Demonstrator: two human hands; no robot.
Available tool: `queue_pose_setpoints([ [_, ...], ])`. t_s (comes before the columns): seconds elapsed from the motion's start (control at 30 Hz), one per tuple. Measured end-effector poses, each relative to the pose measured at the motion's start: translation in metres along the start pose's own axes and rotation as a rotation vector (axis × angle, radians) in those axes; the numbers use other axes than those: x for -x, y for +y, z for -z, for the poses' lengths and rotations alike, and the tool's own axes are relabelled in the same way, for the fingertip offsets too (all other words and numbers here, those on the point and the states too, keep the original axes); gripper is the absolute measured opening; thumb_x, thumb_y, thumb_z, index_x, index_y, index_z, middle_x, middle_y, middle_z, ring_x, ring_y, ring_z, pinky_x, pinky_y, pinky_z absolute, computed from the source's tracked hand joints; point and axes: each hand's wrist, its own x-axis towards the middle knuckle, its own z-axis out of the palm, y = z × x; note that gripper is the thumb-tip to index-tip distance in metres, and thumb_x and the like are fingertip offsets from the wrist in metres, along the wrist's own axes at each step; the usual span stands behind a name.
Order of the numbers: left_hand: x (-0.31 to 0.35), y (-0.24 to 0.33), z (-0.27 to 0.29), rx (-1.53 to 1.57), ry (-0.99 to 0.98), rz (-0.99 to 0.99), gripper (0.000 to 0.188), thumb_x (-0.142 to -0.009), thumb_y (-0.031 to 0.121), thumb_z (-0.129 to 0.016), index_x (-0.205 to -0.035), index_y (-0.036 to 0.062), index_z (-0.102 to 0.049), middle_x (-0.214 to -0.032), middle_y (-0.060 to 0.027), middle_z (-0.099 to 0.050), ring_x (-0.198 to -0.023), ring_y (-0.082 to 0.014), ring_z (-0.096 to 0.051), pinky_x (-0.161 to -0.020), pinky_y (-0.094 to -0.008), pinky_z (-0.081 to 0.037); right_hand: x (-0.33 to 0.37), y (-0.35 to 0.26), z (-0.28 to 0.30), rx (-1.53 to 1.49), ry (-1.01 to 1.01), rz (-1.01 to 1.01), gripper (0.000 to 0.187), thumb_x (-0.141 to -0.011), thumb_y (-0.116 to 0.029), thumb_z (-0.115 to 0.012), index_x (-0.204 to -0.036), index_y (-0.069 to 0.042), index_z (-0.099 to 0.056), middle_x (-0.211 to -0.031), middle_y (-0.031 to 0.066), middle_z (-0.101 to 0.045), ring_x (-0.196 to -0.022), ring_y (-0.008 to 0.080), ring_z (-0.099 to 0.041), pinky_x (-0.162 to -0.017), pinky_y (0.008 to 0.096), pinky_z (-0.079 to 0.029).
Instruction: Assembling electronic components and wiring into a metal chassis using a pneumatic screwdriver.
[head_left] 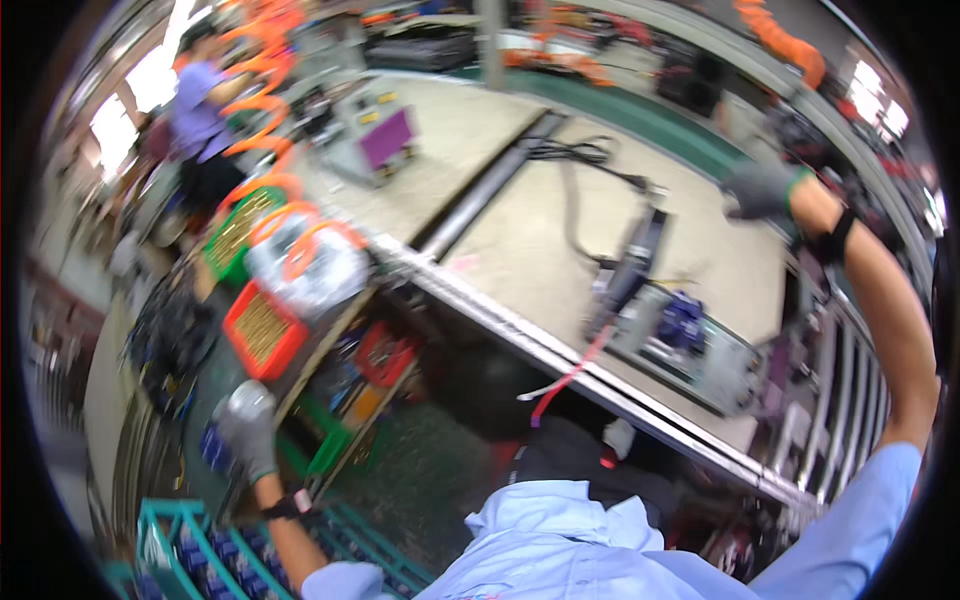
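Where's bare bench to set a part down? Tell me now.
Bare: the benchtop between dark rail and dark cable; also between that rail and the purple-panelled unit. Crowded: near right, with metal assembly and blue part; left of the bench, with red tray and plastic bag.

The counter (530, 270) has a pale top with a metal front edge. A long black device (637, 258) lies on it. Left of the device, a dark strip (485, 195) crosses the top, and beyond that stands a metal unit with a purple panel (388, 138). Looped black cable (565, 150) lies behind the device. To the device's right sits a metal housing (725, 378) bearing a blue part (681, 320).
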Motion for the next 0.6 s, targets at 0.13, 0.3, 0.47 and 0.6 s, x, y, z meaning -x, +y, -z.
queue_pose_setpoints([
  [0.13, -0.021, -0.017, -0.03, -0.166, -0.276, -0.014, 0.06, -0.073, 0.044, -0.079, -0.116, 0.0045, -0.065, -0.103, -0.019, -0.07, -0.096, -0.0371, -0.067, -0.086, -0.0462, -0.052, 0.066, 0.024, 0.102, -0.189, 0.005, -0.266, 0.036, -0.084, -0.03, -0.066, -0.107, -0.002, -0.07, -0.099, 0.0204, -0.071, -0.091, 0.0379, -0.067, -0.081, 0.046, -0.053],
  [0.3, -0.016, -0.025, -0.067, -0.436, -0.286, 0.136, 0.082, -0.082, 0.055, -0.07, -0.142, 0.0059, -0.045, -0.133, -0.0249, -0.055, -0.125, -0.0416, -0.052, -0.103, -0.0493, -0.043, 0.103, -0.002, 0.128, -0.37, 0.206, -0.236, 0.037, -0.09, -0.029, -0.06, -0.109, 0.001, -0.069, -0.09, 0.0145, -0.072, -0.074, 0.026, -0.069, -0.074, 0.0395, -0.055],
  [0.47, 0.008, -0.005, -0.058, -0.546, 0.065, -0.013, 0.077, -0.087, 0.051, -0.066, -0.143, 0.0039, -0.042, -0.141, -0.0267, -0.047, -0.127, -0.0432, -0.05, -0.105, -0.051, -0.042, 0.042, -0.088, 0.057, -0.589, -0.044, -0.124, 0.027, -0.083, -0.02, -0.055, -0.085, 0.0, -0.072, -0.075, 0.0145, -0.07, -0.067, 0.0272, -0.067, -0.069, 0.0376, -0.055],
  [0.6, 0.043, 0.07, -0.037, -0.024, 0.155, -0.242, 0.063, -0.09, 0.034, -0.067, -0.14, 0.0019, -0.045, -0.14, -0.0256, -0.048, -0.125, -0.0427, -0.052, -0.105, -0.0506, -0.043, -0.003, -0.134, 0.0, -0.444, -0.09, -0.151, 0.024, -0.077, -0.017, -0.06, -0.089, -0.004, -0.075, -0.089, 0.017, -0.074, -0.083, 0.0343, -0.072, -0.073, 0.0415, -0.056],
])
